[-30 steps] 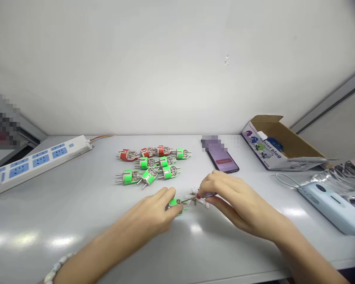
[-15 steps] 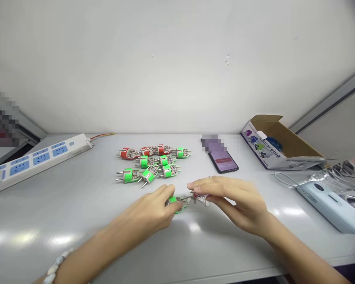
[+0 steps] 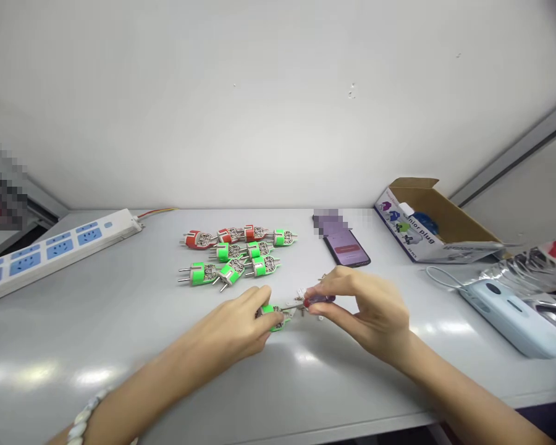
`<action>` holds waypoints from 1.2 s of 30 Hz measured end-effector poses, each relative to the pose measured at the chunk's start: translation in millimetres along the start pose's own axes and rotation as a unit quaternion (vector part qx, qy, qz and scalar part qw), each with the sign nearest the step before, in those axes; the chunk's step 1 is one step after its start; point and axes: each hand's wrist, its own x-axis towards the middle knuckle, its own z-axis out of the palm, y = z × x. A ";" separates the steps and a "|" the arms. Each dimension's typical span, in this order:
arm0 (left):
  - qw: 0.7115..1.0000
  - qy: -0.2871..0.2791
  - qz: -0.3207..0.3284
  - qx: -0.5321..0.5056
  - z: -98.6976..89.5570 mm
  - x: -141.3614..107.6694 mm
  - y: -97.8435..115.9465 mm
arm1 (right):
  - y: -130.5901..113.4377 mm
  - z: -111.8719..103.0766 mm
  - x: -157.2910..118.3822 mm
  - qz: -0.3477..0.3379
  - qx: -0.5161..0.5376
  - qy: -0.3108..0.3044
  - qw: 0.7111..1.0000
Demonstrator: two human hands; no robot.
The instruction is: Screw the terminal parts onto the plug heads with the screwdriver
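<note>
My left hand [image 3: 227,327] grips a green-bodied two-pin plug [image 3: 273,318] just above the white tabletop, its fingers hiding part of the plug. My right hand [image 3: 359,307] pinches a small screwdriver [image 3: 319,299] with a dark red handle. Its thin metal shaft reaches left to the plug's open end. Small pale plug parts [image 3: 303,303] lie partly hidden beneath the shaft and my right fingers. Behind my hands lie several opened green plugs [image 3: 231,259] and several red ones [image 3: 199,240], in loose rows.
A white power strip with blue sockets [image 3: 60,250] lies at the left. A smartphone [image 3: 347,247] lies behind my right hand. An open cardboard box [image 3: 426,222], a pale blue device [image 3: 509,318] and a foil bag [image 3: 528,266] sit at the right. A beaded bracelet [image 3: 81,426] circles my left wrist.
My right hand has tilted, bringing its fingers closer around the screwdriver, whose shaft now shows clearly at the plug. The left hand keeps its grip. The whole view has shifted slightly.
</note>
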 end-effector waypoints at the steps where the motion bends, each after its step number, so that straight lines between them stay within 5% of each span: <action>1: 1.000 0.001 0.002 0.003 0.6 -0.2 -0.3 | 0.0 1.4 -1.0 0.002 -0.007 0.004 1.000; 9: 1.000 0.009 -0.002 0.005 6.1 -1.0 -2.3 | -0.6 10.2 -0.1 0.018 -0.024 0.057 0.998; 19: 1.000 -0.015 -0.002 -0.021 -1.5 -1.0 -2.1 | -2.2 -11.6 8.9 0.044 0.063 -0.096 0.992; 36: 0.999 -0.042 -0.019 -0.003 -3.1 3.0 1.0 | -2.2 -6.2 8.1 0.001 0.031 -0.081 0.996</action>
